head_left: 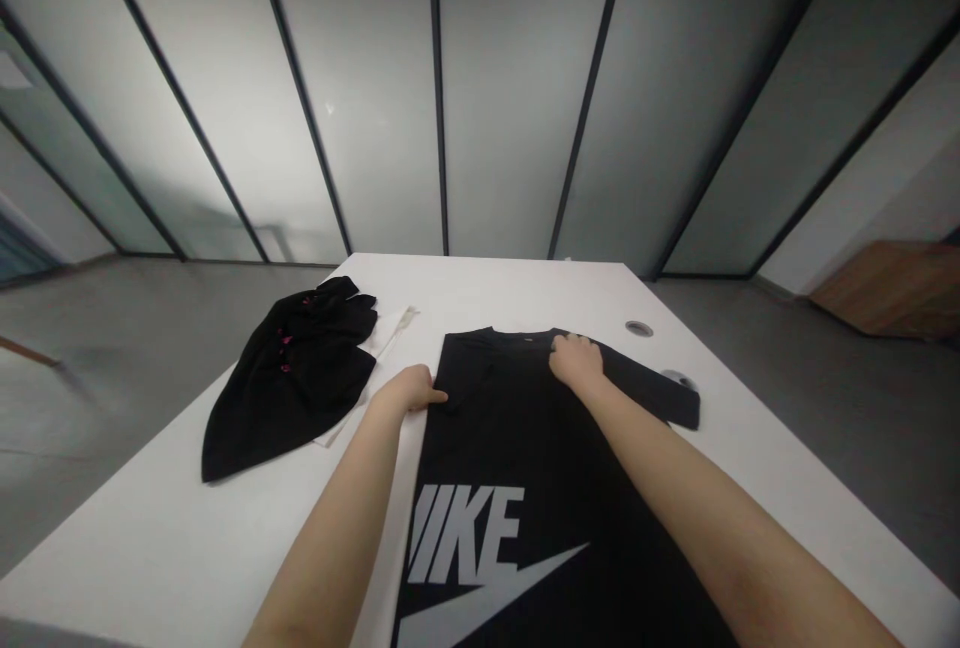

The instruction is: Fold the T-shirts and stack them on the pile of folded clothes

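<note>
A black T-shirt (517,438) with a large white print lies front up on the white table, its collar at the far end. Its left edge runs straight and cuts through the first letter of the print, so the left part is out of sight. At that edge my left hand (409,389) is closed, thumb on top of the cloth and the other fingers mostly hidden. My right hand (577,360) has its fingers curled on the cloth at the right of the collar. The right sleeve (649,390) stretches out to the right.
A dark garment with small pink marks (292,378) lies at the left on the white table (480,273), over a white cloth (391,328). Two round cable holes are at the right; one is the cable hole (639,329). Frosted glass panels (525,108) stand behind.
</note>
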A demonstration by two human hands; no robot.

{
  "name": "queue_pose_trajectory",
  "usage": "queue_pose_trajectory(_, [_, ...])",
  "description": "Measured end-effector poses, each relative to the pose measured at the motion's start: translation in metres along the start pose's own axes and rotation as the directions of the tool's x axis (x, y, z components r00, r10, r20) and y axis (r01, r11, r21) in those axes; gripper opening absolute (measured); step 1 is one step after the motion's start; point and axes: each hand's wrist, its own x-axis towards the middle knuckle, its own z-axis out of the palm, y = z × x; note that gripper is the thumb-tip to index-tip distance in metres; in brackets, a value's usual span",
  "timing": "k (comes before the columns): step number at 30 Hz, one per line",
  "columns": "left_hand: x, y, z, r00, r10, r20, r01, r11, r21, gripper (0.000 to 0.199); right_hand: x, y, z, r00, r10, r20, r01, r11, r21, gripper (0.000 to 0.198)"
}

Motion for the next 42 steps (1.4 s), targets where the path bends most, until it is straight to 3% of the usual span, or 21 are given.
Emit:
queue_pose_trajectory(7, [0.002,0.016,0.011,0.992,0.01,-0.125,-0.001,0.998,0.07,0.039,0.0,-0.126,0.01,0.967,-0.255,0.009,0.251,0.956,0.153,0.037])
queue_pose_trajectory(10, [0.005,0.018,0.016,0.982,0.02,-0.186,-0.003,0.996,0.089,0.045,-0.001,-0.16,0.02,0.963,-0.27,-0.017,0.269,0.948,0.17,0.042])
queue_pose_trajectory(13, [0.007,0.016,0.018,0.979,0.032,-0.203,-0.013,0.995,0.098,0.037,0.005,-0.177,0.025,0.97,-0.24,-0.04,0.244,0.954,0.174,0.05])
queue_pose_trajectory(16, [0.007,0.012,0.018,0.982,0.05,-0.181,-0.033,0.995,0.093,0.032,0.016,-0.185,0.028,0.975,-0.222,-0.031,0.224,0.956,0.192,0.057])
queue_pose_trajectory(22, [0.01,0.004,0.015,0.99,0.043,-0.131,-0.035,0.997,0.066,0.037,0.032,-0.192,0.033,0.966,-0.255,0.049,0.24,0.949,0.203,0.028])
queue_pose_trajectory(29, [0.005,0.003,0.009,0.996,0.067,-0.058,-0.063,0.995,0.077,0.047,0.032,-0.189,0.038,0.97,-0.236,0.055,0.219,0.952,0.212,0.038])
queue_pose_trajectory(32, [0.002,0.005,0.006,0.994,0.087,-0.069,-0.081,0.994,0.08,0.037,0.034,-0.188,0.038,0.969,-0.24,0.05,0.224,0.95,0.216,0.028])
queue_pose_trajectory(38, [0.001,0.006,0.002,0.995,0.08,-0.06,-0.077,0.995,0.063,0.018,0.036,-0.186,0.04,0.966,-0.251,0.056,0.233,0.946,0.225,0.029])
queue_pose_trajectory(42, [0.001,0.005,0.002,0.997,0.067,-0.028,-0.066,0.997,0.047,0.018,0.035,-0.179,0.044,0.959,-0.279,0.048,0.264,0.943,0.204,0.026])
